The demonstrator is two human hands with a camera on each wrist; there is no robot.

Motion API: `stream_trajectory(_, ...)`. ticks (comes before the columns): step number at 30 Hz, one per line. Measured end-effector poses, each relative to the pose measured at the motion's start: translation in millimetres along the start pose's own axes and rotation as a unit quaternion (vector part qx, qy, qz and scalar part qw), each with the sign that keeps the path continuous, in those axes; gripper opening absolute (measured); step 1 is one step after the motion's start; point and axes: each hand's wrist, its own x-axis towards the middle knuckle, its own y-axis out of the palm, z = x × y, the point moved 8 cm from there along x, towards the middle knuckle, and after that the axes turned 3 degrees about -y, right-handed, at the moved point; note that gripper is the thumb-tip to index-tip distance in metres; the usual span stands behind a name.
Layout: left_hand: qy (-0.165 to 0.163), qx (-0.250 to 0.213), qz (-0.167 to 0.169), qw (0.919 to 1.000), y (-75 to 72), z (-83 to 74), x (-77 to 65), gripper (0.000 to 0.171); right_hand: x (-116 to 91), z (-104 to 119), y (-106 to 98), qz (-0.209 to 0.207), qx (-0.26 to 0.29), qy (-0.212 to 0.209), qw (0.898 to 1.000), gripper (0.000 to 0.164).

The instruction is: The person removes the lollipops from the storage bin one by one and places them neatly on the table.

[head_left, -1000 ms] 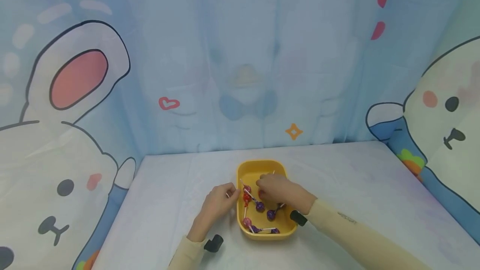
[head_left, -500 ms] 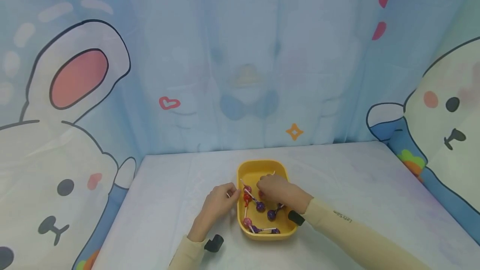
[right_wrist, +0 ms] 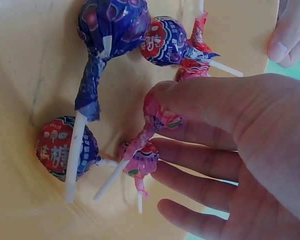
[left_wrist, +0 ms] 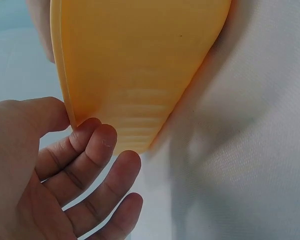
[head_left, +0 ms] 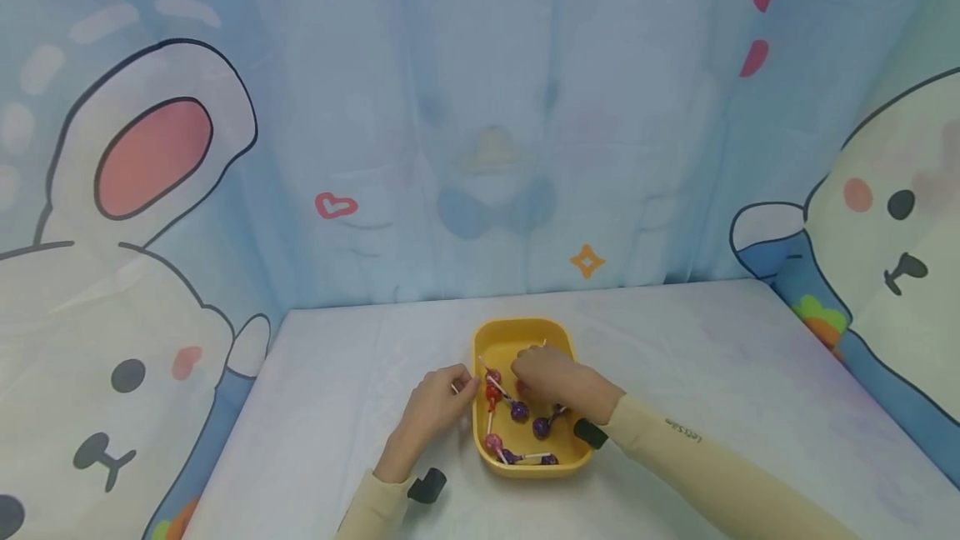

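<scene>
In the head view, the yellow tray rests on the bench, its 9 o'clock rim pinched between thumb and fingertips of the left grip. Inside the tray, at 1 o'clock, the right grip is closed on a pink lollipop between thumb and finger, remaining fingers extended; purple lollipops lie at 6 o'clock.

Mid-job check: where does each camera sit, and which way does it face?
Head: on the head, facing forward and down at the tray; left hand, right hand and sleeves show.
Left wrist: on that wrist, facing the tray's outer wall; the left hand shows.
Right wrist: on that wrist, facing into the tray; right hand shows, left hand partly.
Shared: head and right wrist both see lollipops.
</scene>
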Motion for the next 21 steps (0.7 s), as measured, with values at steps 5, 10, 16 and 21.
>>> stream_trajectory(5,0.001,0.001,-0.002,1.0,0.1,0.5,0.3,0.023,-1,-1,-3,-0.006,0.017,-0.007,1.0,0.012)
stream_trajectory(10,-0.003,-0.006,0.0,1.0,-0.1,2.2,-0.5,0.022,-4,0,-10,-0.018,0.019,-0.015,1.0,0.011)
stream_trajectory(16,-0.005,-0.009,0.001,1.0,-0.9,2.3,0.9,0.022,-12,1,-28,-0.041,0.04,-0.03,0.998,0.013)
stream_trajectory(21,-0.009,-0.013,0.004,0.9999,1.1,2.0,1.4,0.022,-20,0,-41,-0.057,0.046,-0.039,0.997,0.012)
